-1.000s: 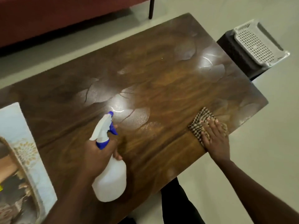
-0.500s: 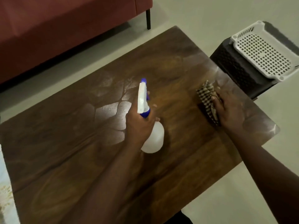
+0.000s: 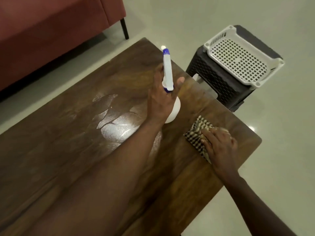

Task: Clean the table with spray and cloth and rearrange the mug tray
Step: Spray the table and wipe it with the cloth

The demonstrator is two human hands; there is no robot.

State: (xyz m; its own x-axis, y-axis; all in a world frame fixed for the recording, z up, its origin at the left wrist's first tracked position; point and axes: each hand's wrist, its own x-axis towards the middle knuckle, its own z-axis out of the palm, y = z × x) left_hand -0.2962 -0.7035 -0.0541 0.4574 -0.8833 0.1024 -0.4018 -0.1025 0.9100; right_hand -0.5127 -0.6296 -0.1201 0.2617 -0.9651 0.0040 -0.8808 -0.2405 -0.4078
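My left hand (image 3: 161, 101) grips a white spray bottle (image 3: 167, 72) with a blue nozzle, held above the far right part of the dark wooden table (image 3: 68, 150), nozzle pointing away from me. Wet spray patches (image 3: 115, 121) shine on the wood just left of that hand. My right hand (image 3: 219, 147) presses a checked brown-and-white cloth (image 3: 196, 133) flat on the table near its right edge. A white perforated tray (image 3: 242, 57) sits on a black stool beyond the table's right end. No mugs are in view.
A black woven plastic stool (image 3: 214, 79) stands close to the table's right end under the white tray. A red sofa (image 3: 51, 31) with a black leg runs along the far left. Pale tiled floor (image 3: 281, 150) surrounds the table.
My left hand has carried the spray bottle farther right and away from me. My right hand has dragged the cloth back toward the near right edge. The view has shifted right.
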